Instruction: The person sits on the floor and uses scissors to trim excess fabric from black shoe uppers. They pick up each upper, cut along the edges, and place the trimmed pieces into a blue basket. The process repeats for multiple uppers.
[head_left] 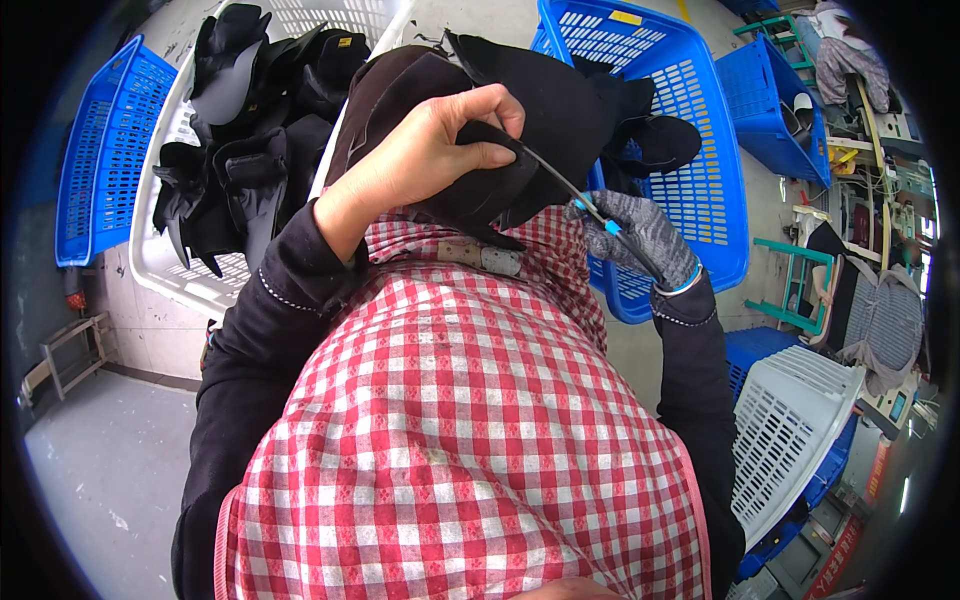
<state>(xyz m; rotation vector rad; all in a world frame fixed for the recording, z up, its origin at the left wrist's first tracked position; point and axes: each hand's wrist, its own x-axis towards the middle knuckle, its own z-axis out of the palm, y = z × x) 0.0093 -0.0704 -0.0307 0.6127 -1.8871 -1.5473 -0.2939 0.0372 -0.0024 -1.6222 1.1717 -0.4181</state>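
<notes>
Across my lap lie black fabric pieces (545,85), shaped somewhat like shoe uppers. My bare left hand (440,145) pinches the raised edge of one of them between thumb and forefinger. In a grey knit glove, my right hand (640,235) is closed around a slim, long metal tool (560,178) with bits of blue tape on it. Its thin tip points up and left, reaching the fabric edge beside my left fingertips. Whether it is tweezers or narrow scissors I cannot tell. My red-and-white checked apron (440,400) spreads below the work.
At left, a white basket (150,235) holds several similar black pieces, beside a blue basket (110,150). Another blue basket (690,110) with black pieces stands close at right. Farther right are a blue crate (770,110), green metal stands (785,290) and a tilted white basket (790,430).
</notes>
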